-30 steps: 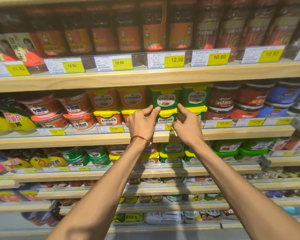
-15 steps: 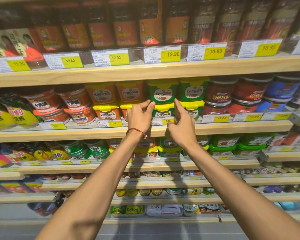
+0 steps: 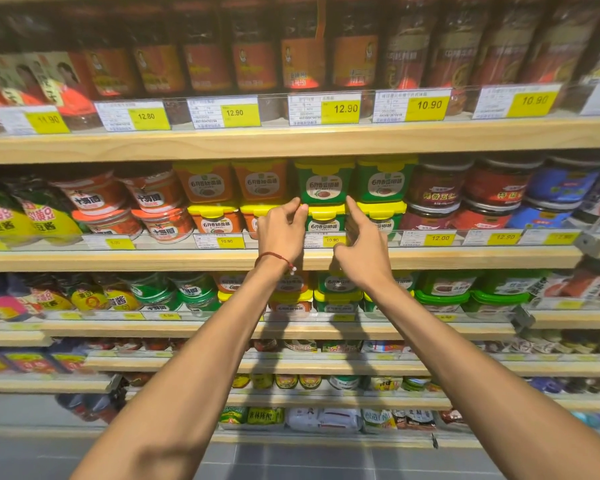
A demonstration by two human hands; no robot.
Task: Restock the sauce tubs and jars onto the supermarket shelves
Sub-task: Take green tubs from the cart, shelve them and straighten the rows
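Note:
Two green sauce tubs with yellow lids are stacked on the middle shelf [image 3: 291,259]: an upper green tub [image 3: 323,183] on a lower green tub [image 3: 324,221]. My left hand [image 3: 281,232] is at their left side, fingers curled, with thumb and forefinger pinching the left edge of the lower tub's yellow lid. My right hand [image 3: 361,247] is at their right side. Its forefinger is straight and touches the upper tub's lower right corner, and its other fingers are folded beside the lower tub.
Orange tubs [image 3: 205,183] stand stacked to the left and more green tubs [image 3: 383,181] to the right. Round red jars [image 3: 437,192] fill the right end, dark jars [image 3: 302,60] the shelf above. Price tags [image 3: 333,240] line the shelf edges. Lower shelves hold more tubs and packets.
Both hands have stayed on either side of the stacked green tubs with only small finger shifts. The view has tilted, so the shelves sit slightly lower and closer in frame.

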